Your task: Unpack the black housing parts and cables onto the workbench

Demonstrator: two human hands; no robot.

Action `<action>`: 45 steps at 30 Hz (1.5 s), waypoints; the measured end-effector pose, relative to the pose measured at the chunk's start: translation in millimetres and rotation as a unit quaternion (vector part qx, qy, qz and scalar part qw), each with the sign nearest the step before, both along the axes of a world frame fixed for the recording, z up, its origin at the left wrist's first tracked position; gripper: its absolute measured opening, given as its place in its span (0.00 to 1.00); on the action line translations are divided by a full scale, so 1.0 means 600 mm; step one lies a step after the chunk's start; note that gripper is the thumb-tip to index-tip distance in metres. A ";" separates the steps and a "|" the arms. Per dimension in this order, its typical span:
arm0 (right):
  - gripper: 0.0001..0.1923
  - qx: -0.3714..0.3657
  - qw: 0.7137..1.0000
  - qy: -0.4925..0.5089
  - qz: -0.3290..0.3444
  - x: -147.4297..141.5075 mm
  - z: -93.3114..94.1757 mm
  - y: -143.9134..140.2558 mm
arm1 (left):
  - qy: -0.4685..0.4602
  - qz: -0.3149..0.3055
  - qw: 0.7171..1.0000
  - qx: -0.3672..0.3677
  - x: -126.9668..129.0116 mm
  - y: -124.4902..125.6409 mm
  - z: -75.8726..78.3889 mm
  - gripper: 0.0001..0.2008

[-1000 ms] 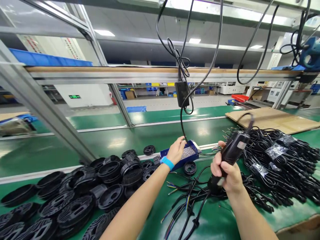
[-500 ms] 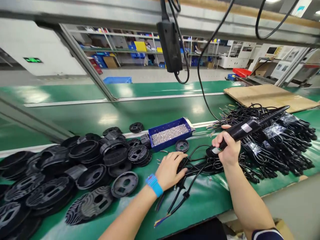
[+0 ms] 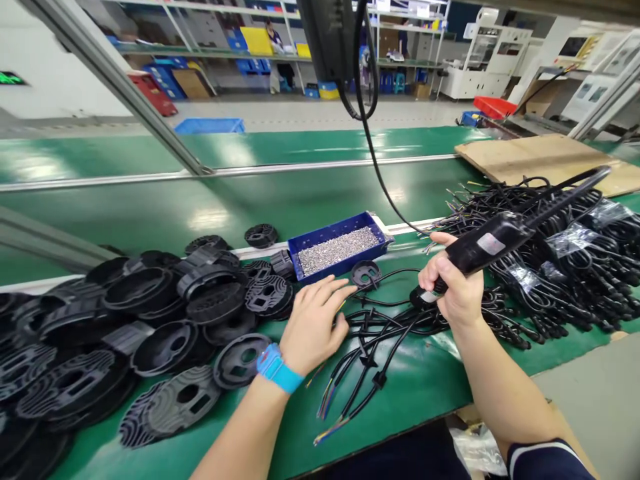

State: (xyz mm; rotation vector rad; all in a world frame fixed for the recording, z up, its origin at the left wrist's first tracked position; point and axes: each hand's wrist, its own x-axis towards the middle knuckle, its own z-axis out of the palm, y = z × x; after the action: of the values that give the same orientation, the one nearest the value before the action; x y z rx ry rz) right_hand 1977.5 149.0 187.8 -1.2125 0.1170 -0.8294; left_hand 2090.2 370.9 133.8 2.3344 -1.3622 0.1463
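Green workbench point(image 3: 150, 213), grey floor point(image 3: 300, 115), stocked shelves point(image 3: 240, 40) behind

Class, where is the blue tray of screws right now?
In the head view, the blue tray of screws sits mid-bench on the green mat, just beyond the left hand, beside the black plastic parts.

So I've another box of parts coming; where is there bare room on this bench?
Bare green belt lies behind the blue screw tray, up to the cardboard sheet. Crowded: black plastic discs on the left, cable bundles on the right, loose wires between the hands.
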 end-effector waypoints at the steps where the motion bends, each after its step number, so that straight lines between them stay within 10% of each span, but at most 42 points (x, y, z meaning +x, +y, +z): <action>1: 0.14 0.001 1.000 0.000 -0.001 -0.001 0.002 0.001 | 0.028 -0.031 0.999 -0.002 -0.007 0.001 0.007 0.22; 6: 0.14 -0.005 1.000 -0.005 -0.005 -0.008 0.014 0.003 | 0.063 -0.069 0.995 -0.038 -0.036 0.006 0.035 0.24; 10: 0.16 -0.022 0.999 0.010 -0.021 -0.009 0.019 -0.001 | 0.065 -0.150 0.984 0.075 -0.075 -0.010 0.029 0.28; 14: 0.16 -0.031 0.999 0.019 -0.026 -0.021 0.029 -0.013 | 0.052 -0.152 0.973 0.168 -0.096 -0.020 0.019 0.14; 18: 0.17 -0.075 0.989 0.101 0.082 -0.044 0.043 -0.015 | 0.154 -0.130 0.974 0.102 -0.072 -0.002 0.037 0.06; 23: 0.14 -0.299 0.882 0.265 0.252 -0.047 0.034 0.021 | 0.353 -0.139 0.925 -0.023 -0.042 0.016 0.069 0.11; 27: 0.09 -0.442 0.810 0.303 0.238 -0.030 0.008 0.042 | 0.356 -0.122 0.926 -0.025 -0.032 0.025 0.074 0.12; 35: 0.14 -0.341 0.883 0.315 0.073 -0.034 0.010 0.012 | 0.052 0.113 0.979 -0.162 0.024 0.058 0.048 0.15; 45: 0.19 -0.237 0.936 0.257 0.044 -0.038 0.019 -0.003 | -0.003 0.010 0.996 0.088 0.054 -0.101 -0.016 0.08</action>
State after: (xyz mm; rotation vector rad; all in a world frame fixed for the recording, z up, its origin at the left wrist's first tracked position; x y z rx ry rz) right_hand 1954.9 147.1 199.4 -1.8637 0.2974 -0.4508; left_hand 2122.6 310.1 124.4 2.4939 -1.4060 0.0404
